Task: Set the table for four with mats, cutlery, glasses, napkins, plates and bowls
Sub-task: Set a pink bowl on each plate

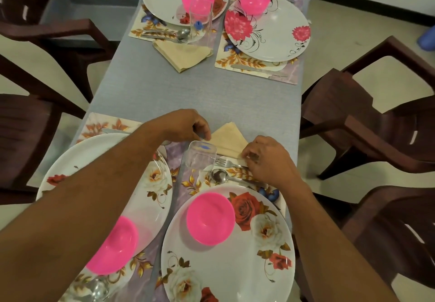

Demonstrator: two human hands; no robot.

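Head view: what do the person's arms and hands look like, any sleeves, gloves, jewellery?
Both forearms are bare from the frame edge to the wrist, with no sleeves in view. The left hand and right hand wear no gloves. No watch, bracelet or ring is visible, though the fingers are partly hidden. Fine hair shows on the left forearm.

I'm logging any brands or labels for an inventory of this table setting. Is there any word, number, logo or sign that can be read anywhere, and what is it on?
No readable text anywhere in this view.
Near glass: a small blue mark, too blurred to tell if it is lettering.
Far glass: a blue mark low on its wall, also unreadable.
Plates, e.g. the near right plate, and the mats: flower and leaf patterns only, no words.
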